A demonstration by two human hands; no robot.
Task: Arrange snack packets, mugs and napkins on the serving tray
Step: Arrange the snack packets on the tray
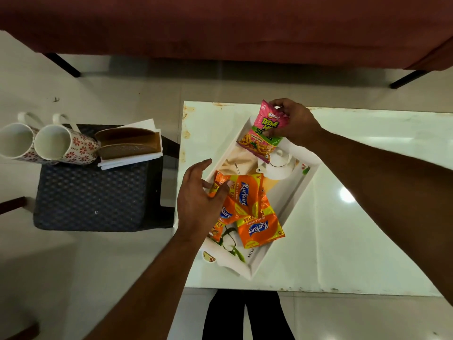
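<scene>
A white serving tray (pixel 291 204) printed with a teapot picture lies at an angle on the white table. Three orange Kurkure packets (pixel 259 229) lie overlapping in its near half. My left hand (pixel 198 202) rests on the left edge of the orange packets, its thumb touching one, fingers spread. My right hand (pixel 294 121) holds a pink and green Bingo packet (pixel 263 133) by its top edge over the tray's far end. Two white mugs (pixel 56 143) with red flower patterns stand on a blue woven stool at the left, beside a wooden napkin holder (pixel 130 143) with white napkins.
The white table (pixel 367 217) is glossy with rusted edges. The blue woven stool (pixel 90 197) stands left of it. A red-brown sofa (pixel 220 25) runs along the far side on black legs. My dark trouser legs (pixel 245 317) show below the table's near edge.
</scene>
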